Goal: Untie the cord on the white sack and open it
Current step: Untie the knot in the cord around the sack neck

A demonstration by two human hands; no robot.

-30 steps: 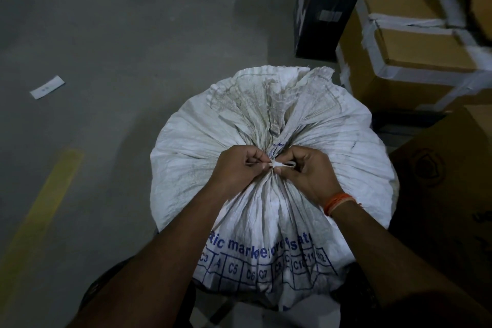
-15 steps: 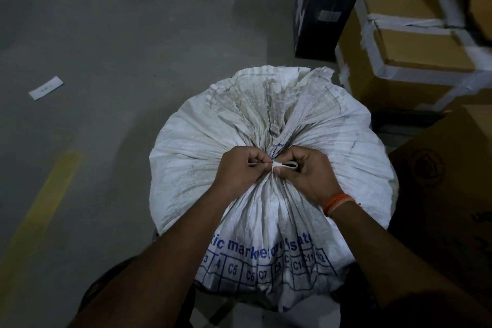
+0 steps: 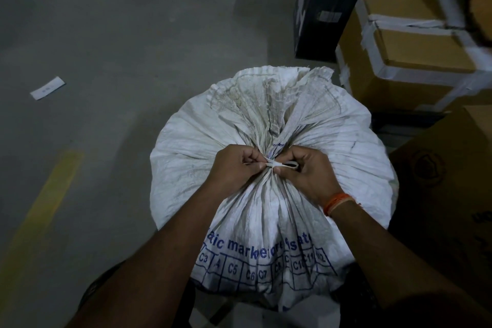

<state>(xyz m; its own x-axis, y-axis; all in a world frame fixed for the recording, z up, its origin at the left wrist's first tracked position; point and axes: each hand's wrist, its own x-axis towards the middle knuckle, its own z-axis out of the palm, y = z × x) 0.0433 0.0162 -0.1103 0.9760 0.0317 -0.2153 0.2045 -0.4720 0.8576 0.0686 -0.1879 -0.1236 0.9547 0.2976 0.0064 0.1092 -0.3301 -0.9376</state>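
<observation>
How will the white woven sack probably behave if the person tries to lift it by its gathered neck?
The white woven plastic sack bulges round and taut, so it is probably heavy and awkward to lift. Its cloth creases into soft folds at the neck, so it likely flexes rather than holds shape. The thin white cord, pinched by the left hand and right hand, may slip if loosened.

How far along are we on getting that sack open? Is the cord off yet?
Not yet. Nothing looks finished: the white sack is still gathered shut at its neck, and the cord is still wrapped around it. In hand: the left hand and right hand each pinch the cord at the knot, a small loop showing by the right fingers. Left: free the cord and spread the mouth open.
</observation>
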